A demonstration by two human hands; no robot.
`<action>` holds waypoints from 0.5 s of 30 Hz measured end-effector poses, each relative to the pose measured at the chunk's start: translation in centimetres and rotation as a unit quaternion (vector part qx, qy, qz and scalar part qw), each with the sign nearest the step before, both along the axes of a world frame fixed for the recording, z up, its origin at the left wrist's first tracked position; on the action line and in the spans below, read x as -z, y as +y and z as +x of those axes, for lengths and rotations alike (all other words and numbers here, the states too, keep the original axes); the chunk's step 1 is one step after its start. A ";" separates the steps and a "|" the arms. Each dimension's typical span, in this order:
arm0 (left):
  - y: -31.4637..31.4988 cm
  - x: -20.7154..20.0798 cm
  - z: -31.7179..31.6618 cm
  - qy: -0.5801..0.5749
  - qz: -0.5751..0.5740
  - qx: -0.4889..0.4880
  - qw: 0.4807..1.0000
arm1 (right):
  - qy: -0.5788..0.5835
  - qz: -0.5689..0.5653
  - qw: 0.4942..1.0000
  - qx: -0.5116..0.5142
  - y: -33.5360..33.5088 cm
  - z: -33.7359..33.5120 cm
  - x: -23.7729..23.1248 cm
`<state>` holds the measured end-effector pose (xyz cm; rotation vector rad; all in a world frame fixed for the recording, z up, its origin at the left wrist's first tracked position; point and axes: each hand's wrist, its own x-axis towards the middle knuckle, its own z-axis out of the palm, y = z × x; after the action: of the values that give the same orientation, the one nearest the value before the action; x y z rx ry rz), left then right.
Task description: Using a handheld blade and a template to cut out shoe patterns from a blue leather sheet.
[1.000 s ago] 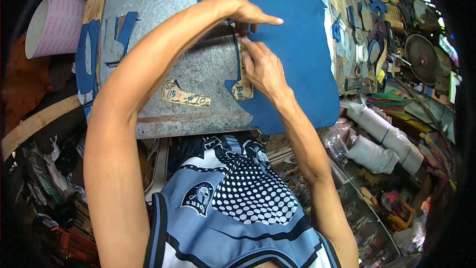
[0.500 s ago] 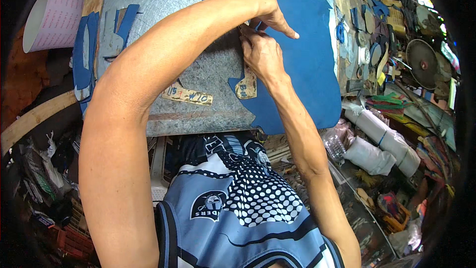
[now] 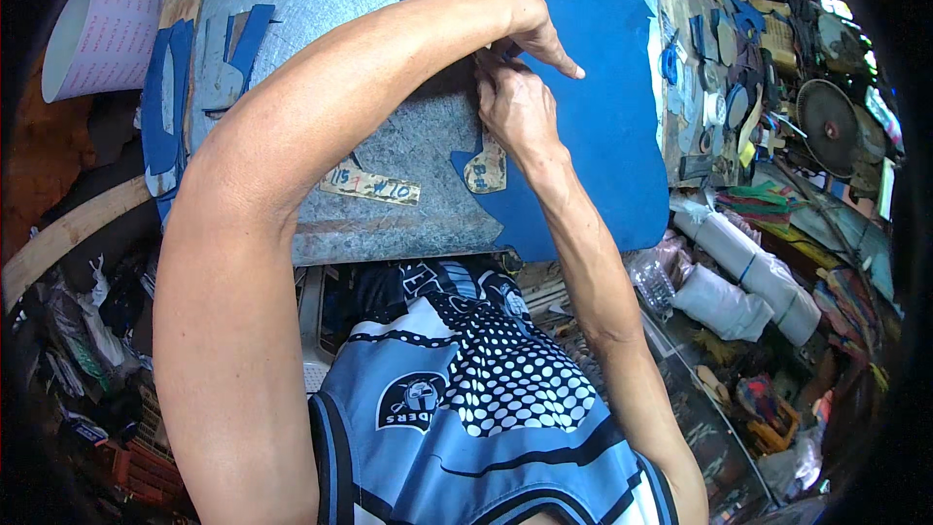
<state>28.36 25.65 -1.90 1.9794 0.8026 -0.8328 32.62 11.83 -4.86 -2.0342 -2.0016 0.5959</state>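
Note:
A blue sheet point(image 3: 607, 165) with cut edges lies over the right half of a scratched metal-topped table point(image 3: 369, 136). My left arm bends across the table, and my left hand point(image 3: 533, 31) presses down near the sheet's left edge with one digit stretched out over the blue. Its other fingers are mostly hidden. Just below it my right hand point(image 3: 518, 107) is closed, knuckles up; what it grips is hidden under the fingers. From beneath the right hand sticks out a narrow, marked template piece point(image 3: 485, 173), overlapping the sheet's edge. Another marked strip point(image 3: 371, 185) lies to its left.
Blue offcuts point(image 3: 251, 44) lie at the table's left side, beside a rolled printed sheet point(image 3: 102, 34). Cut pieces and tools crowd a bench point(image 3: 714, 68) on the right. Wrapped white rolls point(image 3: 743, 277) stand below it, and a fan point(image 3: 828, 126) is farther right.
Both hands stay close together in almost the same spot, with only a very slight shift of the right hand. The sheet and template look unchanged.

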 end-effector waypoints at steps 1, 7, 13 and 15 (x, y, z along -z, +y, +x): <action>0.0 0.1 0.0 0.000 -0.001 -0.001 1.000 | 0.004 0.015 1.000 0.001 -0.1 0.0 0.1; -0.4 0.4 -0.4 0.000 0.003 -0.034 0.999 | -0.002 0.001 1.000 0.011 -0.7 0.0 0.1; -1.0 1.3 -2.8 -0.060 0.086 0.045 0.993 | 0.004 0.023 0.999 0.035 -2.5 -0.1 0.1; -2.0 1.1 -3.5 -0.012 0.157 0.149 0.976 | 0.009 0.035 0.999 0.040 -3.2 -0.2 -0.1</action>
<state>24.85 23.65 -3.04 2.4282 0.6617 -0.8943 32.40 8.61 -4.76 -2.0494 -1.8943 0.5195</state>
